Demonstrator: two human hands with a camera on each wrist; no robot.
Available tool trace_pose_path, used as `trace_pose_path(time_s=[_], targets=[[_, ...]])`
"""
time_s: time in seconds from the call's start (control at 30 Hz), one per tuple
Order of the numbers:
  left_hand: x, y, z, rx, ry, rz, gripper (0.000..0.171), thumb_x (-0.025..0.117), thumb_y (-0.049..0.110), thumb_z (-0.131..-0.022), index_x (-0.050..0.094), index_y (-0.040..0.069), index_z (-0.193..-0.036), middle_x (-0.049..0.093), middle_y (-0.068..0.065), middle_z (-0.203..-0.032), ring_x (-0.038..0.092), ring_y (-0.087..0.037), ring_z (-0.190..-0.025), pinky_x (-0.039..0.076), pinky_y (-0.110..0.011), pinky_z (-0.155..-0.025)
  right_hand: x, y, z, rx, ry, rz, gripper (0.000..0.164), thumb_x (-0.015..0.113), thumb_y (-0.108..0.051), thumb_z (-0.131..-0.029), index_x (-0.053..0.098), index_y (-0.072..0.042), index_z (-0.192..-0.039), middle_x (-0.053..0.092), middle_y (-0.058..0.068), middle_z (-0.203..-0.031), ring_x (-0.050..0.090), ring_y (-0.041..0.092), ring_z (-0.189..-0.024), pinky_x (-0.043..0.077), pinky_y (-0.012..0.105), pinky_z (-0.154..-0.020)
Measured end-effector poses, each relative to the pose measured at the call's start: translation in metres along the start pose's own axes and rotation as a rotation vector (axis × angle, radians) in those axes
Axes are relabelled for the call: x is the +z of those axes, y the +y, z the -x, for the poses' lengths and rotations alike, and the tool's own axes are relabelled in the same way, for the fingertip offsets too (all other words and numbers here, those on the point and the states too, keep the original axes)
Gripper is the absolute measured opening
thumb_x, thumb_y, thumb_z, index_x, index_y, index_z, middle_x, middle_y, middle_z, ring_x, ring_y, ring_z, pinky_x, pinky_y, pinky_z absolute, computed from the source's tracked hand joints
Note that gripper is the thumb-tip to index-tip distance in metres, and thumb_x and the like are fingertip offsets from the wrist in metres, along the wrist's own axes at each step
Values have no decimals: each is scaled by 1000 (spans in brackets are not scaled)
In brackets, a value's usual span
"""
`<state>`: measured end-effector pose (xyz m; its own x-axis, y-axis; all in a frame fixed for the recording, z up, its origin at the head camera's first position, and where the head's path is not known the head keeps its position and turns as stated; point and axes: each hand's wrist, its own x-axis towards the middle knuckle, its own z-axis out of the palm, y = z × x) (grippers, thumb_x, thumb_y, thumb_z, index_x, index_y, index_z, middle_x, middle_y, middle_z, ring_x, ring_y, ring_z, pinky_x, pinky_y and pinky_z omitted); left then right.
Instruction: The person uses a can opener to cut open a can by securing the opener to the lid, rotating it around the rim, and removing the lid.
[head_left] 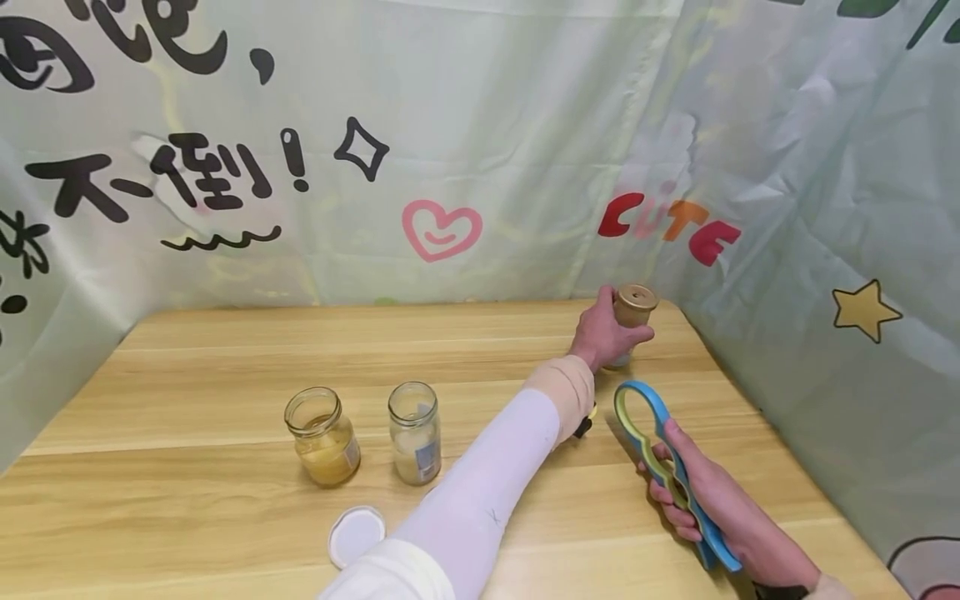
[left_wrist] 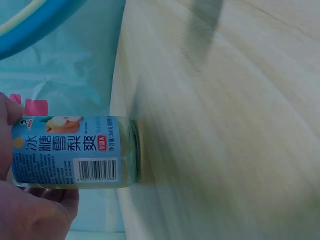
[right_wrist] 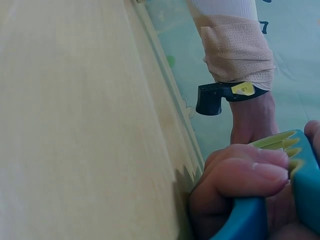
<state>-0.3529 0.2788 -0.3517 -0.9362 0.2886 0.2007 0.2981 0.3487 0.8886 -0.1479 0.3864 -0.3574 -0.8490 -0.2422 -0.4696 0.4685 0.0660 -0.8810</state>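
Observation:
At the back right of the table, my left hand (head_left: 602, 332) grips a glass jar (left_wrist: 75, 150) with a gold lid (head_left: 636, 296). In the left wrist view the jar bears a blue label with a barcode, and its base is at or very near the tabletop. My right hand (head_left: 708, 492) holds a blue and green jar opener (head_left: 660, 407) by its handles, nearer the front right. The opener's looped end points toward the jar and stands apart from it. The right wrist view shows curled fingers (right_wrist: 240, 177) around the opener.
Two lidless glass jars stand left of my left arm: a wide one with yellowish contents (head_left: 327, 454) and a narrower one with pale contents (head_left: 415, 450). A white lid (head_left: 357, 536) lies in front of them. Printed fabric (head_left: 525, 167) hangs behind and beside the wooden table (head_left: 225, 358).

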Motion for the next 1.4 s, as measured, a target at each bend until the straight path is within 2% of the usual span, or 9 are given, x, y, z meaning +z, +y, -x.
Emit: trace_pose_path(time_s=[0.33,0.5,0.87,1.1,1.4], targets=[[-10,-4,6,39,2,-38,59,78,40,-70,44,24,-116,57,8,-88,57,-10,-77,46,-21,-65,6,-1,-2,4,3,23,69,23,-70,-94,38,-3,-107,44,0,-68,34,11,-43,35,25,-38],[-12,-5,10,54,2,-31,64,78,41,-72,43,24,-122,58,8,-90,56,-10,-79,46,-20,-67,7,-1,-2,6,1,26,70,23,-70,-94,38,-3,-107,44,0,-68,35,11,-43,35,25,-38],[-19,-8,20,71,29,11,62,75,41,-75,44,24,-127,58,9,-96,57,-7,-83,46,-18,-70,8,-2,-1,6,15,54,72,23,-70,-94,39,-2,-109,45,0,-68,35,12,-43,36,25,-38],[-21,-11,29,93,26,87,52,74,37,-77,48,24,-120,59,10,-96,57,-5,-83,47,-17,-70,4,-2,-1,-8,2,61,71,21,-69,-95,40,-1,-107,45,-1,-68,35,11,-43,36,25,-38],[-17,-15,40,57,40,144,52,77,33,-75,51,26,-120,60,12,-96,58,-3,-83,47,-16,-70,2,2,1,-12,0,61,71,20,-68,-95,39,-1,-106,44,0,-67,35,10,-42,35,25,-38]])
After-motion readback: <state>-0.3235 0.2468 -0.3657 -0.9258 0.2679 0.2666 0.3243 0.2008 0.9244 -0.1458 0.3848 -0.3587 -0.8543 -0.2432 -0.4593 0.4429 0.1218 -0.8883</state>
